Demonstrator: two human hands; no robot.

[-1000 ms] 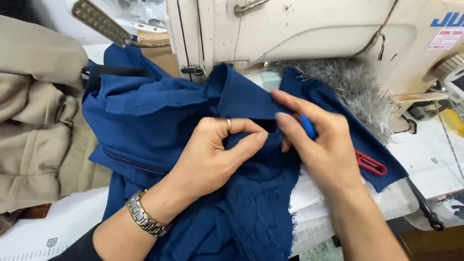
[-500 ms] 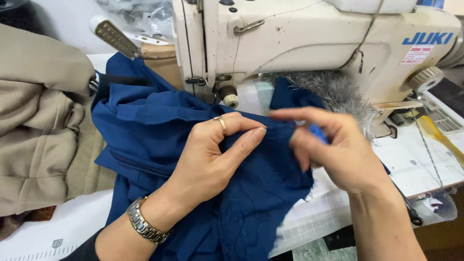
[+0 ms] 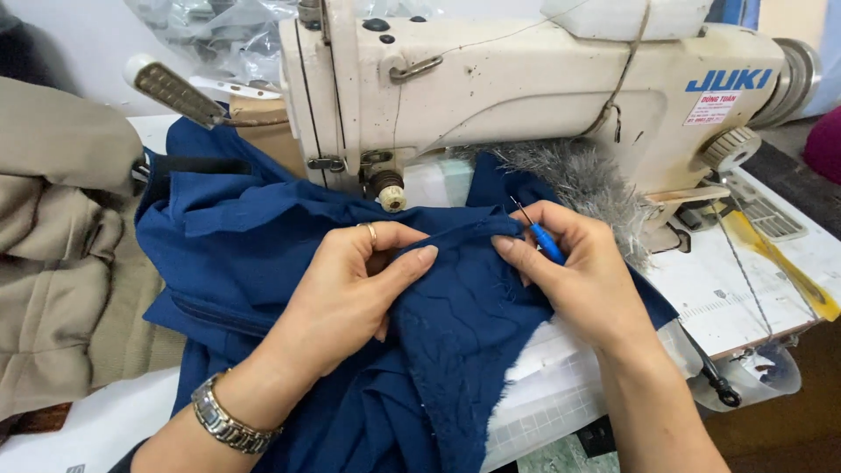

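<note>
Both hands shifted up toward the machine since earlier. Left hand (image 3: 350, 289) pinches crumpled dark-blue woven fabric (image 3: 263, 263) on the bench; right hand (image 3: 578, 271) grip closed on blue-handled seam ripper (image 3: 541, 238), handle mostly hidden

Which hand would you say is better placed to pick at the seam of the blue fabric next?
Probably the right hand: it holds the blue-handled seam ripper, tip up beside the fold. The left hand pinches the blue fabric, holding it.

Most of the blue-handled tool (image 3: 547, 243) inside the right hand (image 3: 583, 280); beige garment (image 3: 61, 263) cut off at left
</note>
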